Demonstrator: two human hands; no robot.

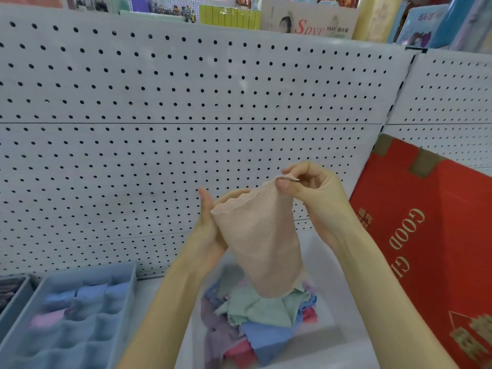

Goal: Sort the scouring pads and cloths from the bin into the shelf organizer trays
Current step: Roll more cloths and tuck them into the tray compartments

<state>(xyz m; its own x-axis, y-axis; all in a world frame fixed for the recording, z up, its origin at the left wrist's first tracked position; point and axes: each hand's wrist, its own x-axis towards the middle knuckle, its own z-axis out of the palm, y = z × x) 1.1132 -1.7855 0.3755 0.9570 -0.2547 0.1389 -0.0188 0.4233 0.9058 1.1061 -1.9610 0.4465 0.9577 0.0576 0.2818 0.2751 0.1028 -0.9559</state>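
1. A peach cloth with a bumpy weave and wavy edges hung over the bin. The right hand pinched its top corner. The left hand held its left side.
2. The bin was see-through. A messy pile lay inside: a green cloth on top, a blue cloth in front, a purple cloth on the left and a red cloth low down.
3. The blue tray sat left of the bin. It had many little boxes. Folded blue cloths sat in the back boxes, and a pink cloth nearer the front.

White pegboard wall before me, a seam running across it, boxed goods lined along its top, red carton with gold lettering at my right, even light.
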